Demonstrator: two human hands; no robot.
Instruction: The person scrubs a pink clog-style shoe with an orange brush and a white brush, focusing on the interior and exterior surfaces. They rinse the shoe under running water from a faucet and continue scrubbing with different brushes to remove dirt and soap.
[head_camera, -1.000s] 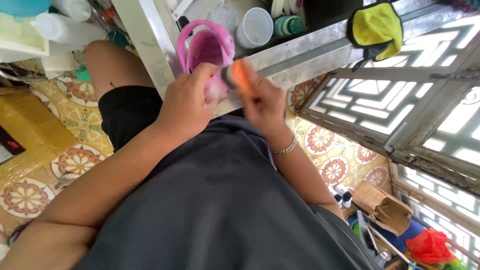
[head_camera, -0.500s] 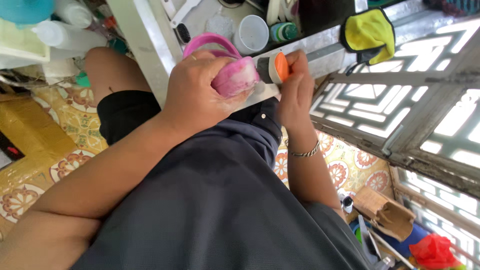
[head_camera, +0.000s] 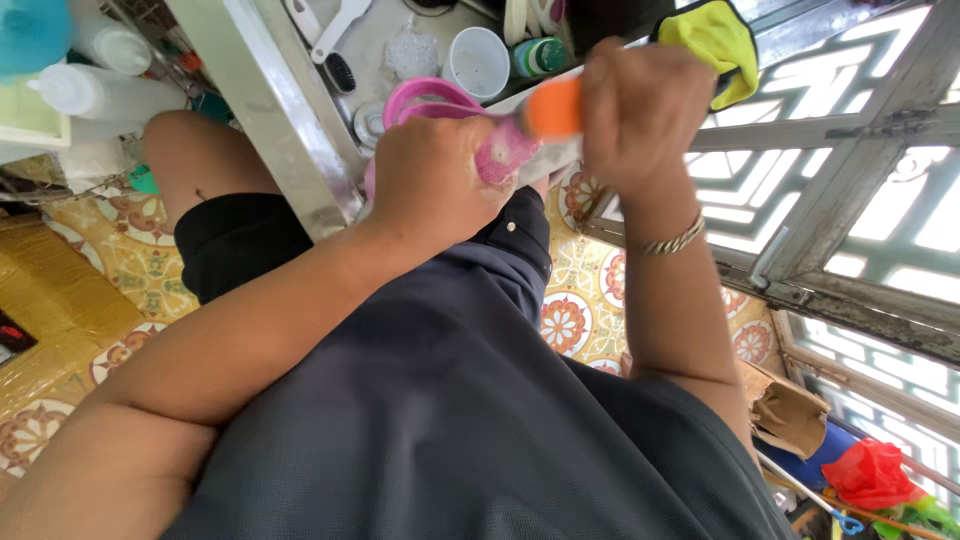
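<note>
Nearest is the person's dark shirt (head_camera: 440, 420) and black shorts (head_camera: 240, 240), with a patterned floor tile (head_camera: 570, 320) showing below. Past that, the left hand (head_camera: 430, 185) is curled shut around a pink cloth (head_camera: 497, 152), fingers wrapped over it. Just beside it, touching the cloth, the right hand (head_camera: 640, 110) is closed around an orange-capped bottle (head_camera: 553, 108), a bracelet (head_camera: 672, 240) on its wrist. Both hands meet above the edge of a metal sink counter (head_camera: 290, 130). Behind them in the sink sit a pink bowl (head_camera: 425, 95), a white cup (head_camera: 478, 62) and a brush (head_camera: 338, 68). Farther off, a yellow cloth (head_camera: 712, 40) hangs on the window grille (head_camera: 860, 150)
</note>
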